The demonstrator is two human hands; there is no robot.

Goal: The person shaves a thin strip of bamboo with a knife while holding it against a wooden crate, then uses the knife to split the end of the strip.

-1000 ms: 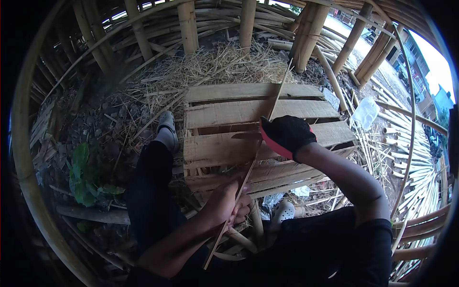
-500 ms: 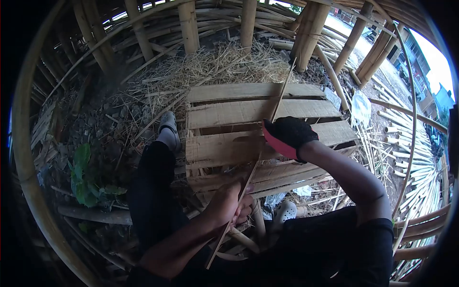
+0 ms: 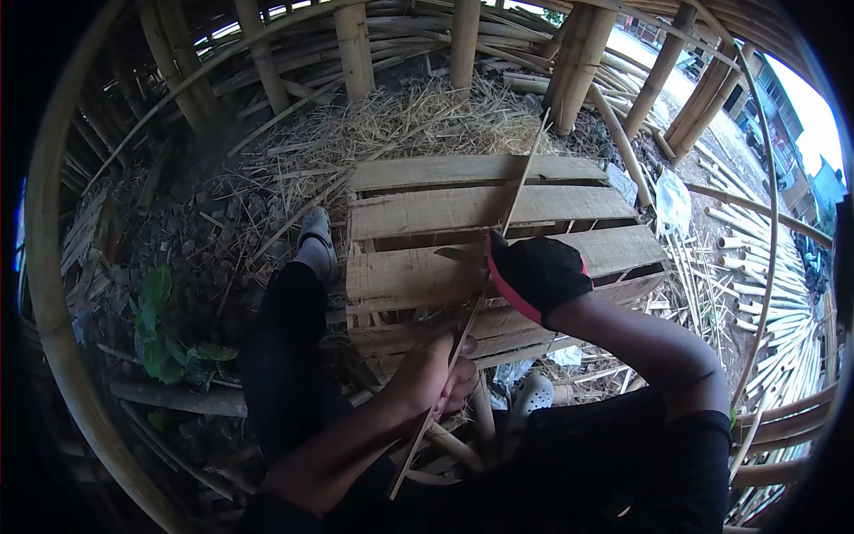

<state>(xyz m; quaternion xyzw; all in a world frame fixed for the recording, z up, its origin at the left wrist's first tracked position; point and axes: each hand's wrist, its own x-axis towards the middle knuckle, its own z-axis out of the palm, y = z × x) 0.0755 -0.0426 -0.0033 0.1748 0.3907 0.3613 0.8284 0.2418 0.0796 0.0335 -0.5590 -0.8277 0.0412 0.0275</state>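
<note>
A long, thin bamboo strip [image 3: 526, 174] runs slantwise across a slatted wooden crate [image 3: 409, 207], from its far edge down toward my lap. My bare left hand [image 3: 433, 378] is closed around the strip's lower part, just in front of the crate. My right hand [image 3: 541, 274], in a black and pink glove, is closed at the strip's middle, above the slats. A dark knife blade [image 3: 459, 254] sticks out leftward from the glove and crosses the strip. The knife's handle is hidden inside the glove.
Dry bamboo shavings [image 3: 400, 125] cover the ground behind the crate, near upright bamboo posts [image 3: 354, 53]. Cut bamboo poles [image 3: 765, 311] lie at right, by a plastic bag [image 3: 672, 203]. A green plant [image 3: 156, 329] grows at left. My feet in clogs [image 3: 318, 238] flank the crate.
My right hand has shifted slightly toward me and turned, so the back of the glove shows more. The blade shows more clearly. My left hand keeps its hold on the strip.
</note>
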